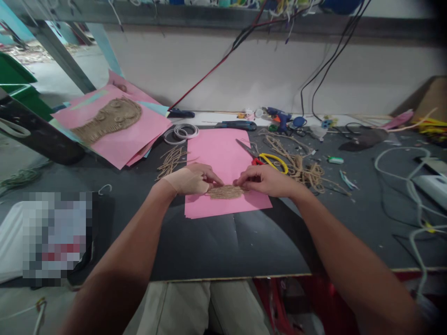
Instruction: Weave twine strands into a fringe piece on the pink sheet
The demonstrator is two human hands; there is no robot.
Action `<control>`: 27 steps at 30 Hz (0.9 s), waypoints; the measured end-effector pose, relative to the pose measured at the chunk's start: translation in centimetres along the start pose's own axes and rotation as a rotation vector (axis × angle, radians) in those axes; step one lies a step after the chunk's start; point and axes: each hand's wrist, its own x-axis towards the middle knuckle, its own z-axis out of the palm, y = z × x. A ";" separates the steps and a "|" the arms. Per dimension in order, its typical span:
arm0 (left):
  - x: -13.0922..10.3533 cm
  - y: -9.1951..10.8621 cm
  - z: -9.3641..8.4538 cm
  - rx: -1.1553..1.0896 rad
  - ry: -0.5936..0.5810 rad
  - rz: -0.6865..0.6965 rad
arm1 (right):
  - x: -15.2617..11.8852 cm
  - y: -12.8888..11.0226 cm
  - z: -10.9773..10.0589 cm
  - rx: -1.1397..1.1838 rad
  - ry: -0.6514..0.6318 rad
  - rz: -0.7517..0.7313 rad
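A pink sheet (220, 149) lies on the dark table in front of me. Near its lower part is a flat patch of brown cord (226, 192) laid in close rows. My left hand (193, 179) bends over the patch's left end, fingertips at its upper edge. At the right end my right hand (260, 180) has thumb and fingers pinched together on the upper edge, apparently on a strand of the cord. Scissors (272, 161) with yellow and red handles rest just beyond my right hand, blades on the sheet. Short cut cords (172, 161) lie left of the sheet.
Tangled brown cord (303, 170) lies to the right. Behind are a blue cutter (237, 125), a glue gun (281, 118) and a white coil (180, 134). Stacked pink sheets (125, 139) with a cord shape stand back left. A white cable (412, 186) loops at right.
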 end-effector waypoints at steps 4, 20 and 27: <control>0.0 0.0 0.0 -0.008 -0.001 0.021 | 0.0 0.1 0.0 -0.009 -0.013 -0.002; 1.0 0.7 1.6 0.070 0.077 0.071 | -0.1 0.1 -0.1 -0.021 0.003 0.053; 1.2 0.9 1.7 0.070 0.072 0.074 | 0.0 0.2 -0.1 -0.052 0.101 0.091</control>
